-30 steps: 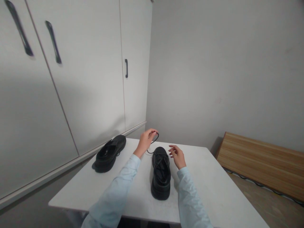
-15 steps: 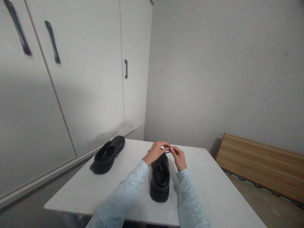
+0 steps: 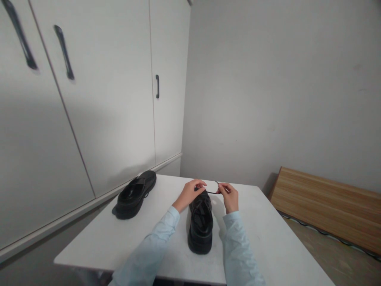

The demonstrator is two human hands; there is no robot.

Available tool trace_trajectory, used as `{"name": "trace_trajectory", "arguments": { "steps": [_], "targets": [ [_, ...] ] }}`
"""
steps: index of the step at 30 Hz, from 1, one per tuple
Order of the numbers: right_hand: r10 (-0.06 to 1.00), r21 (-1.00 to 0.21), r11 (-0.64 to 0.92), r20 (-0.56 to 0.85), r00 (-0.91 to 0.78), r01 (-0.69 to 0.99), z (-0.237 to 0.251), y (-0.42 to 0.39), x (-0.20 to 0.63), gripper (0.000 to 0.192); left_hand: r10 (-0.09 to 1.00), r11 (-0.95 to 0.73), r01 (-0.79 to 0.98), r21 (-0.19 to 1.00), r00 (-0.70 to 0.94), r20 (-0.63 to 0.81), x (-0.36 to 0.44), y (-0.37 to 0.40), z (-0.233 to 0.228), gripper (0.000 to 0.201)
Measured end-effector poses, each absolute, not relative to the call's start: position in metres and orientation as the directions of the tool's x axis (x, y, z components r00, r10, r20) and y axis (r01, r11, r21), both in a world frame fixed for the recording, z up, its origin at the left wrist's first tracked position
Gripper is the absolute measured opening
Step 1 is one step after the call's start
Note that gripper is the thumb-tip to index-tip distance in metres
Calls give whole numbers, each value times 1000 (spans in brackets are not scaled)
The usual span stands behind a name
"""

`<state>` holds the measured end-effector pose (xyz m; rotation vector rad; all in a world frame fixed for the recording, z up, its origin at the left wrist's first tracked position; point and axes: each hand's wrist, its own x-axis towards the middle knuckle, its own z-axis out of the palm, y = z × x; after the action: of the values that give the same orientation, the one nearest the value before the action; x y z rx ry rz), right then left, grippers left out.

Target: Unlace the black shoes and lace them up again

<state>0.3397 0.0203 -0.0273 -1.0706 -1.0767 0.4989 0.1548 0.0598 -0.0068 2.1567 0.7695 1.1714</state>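
Note:
A black lace-up shoe (image 3: 200, 234) stands on the white table in front of me, its heel toward me and its toe pointing away. My right hand (image 3: 228, 195), to the right of its front part, pinches a thin black shoelace (image 3: 212, 193). The lace stretches sideways from the shoe to those fingers, and its loose end sticks up past them. My left hand (image 3: 192, 194) is over the shoe's front, thumb and fingertips slightly apart near the lacing. It covers part of the toe, so contact there is hard to see.
A second black shoe (image 3: 134, 195) rests at the left on the white table (image 3: 262, 238). White cupboards (image 3: 119, 119) with dark handles line the left side. A wood-grain panel (image 3: 324, 202) stands low at the right against the grey wall (image 3: 276, 87).
My hands have moved apart from where their fingertips met over the shoe. The right went rightward, drawing the lace out straight; the left shifted slightly left and loosened its fingertips.

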Motion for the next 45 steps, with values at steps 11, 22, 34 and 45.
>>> {"name": "trace_trajectory", "arguments": {
  "steps": [11,22,34,45],
  "targets": [
    [533,-867,466,434,726,177,-24,13,378,36,680,-724,378,577,530,507,147,63,-29,21],
    [847,-800,350,493,201,487,-17,5,375,27,645,-751,359,553,577,501,149,62,-31,26],
    [917,-680,340,394,-67,650,-19,6,358,12,672,-733,313,604,475,569,147,56,-29,17],
    [914,-638,348,394,-97,687,-23,10,350,9,633,-774,427,468,525,568,145,50,-27,19]
  ]
}}
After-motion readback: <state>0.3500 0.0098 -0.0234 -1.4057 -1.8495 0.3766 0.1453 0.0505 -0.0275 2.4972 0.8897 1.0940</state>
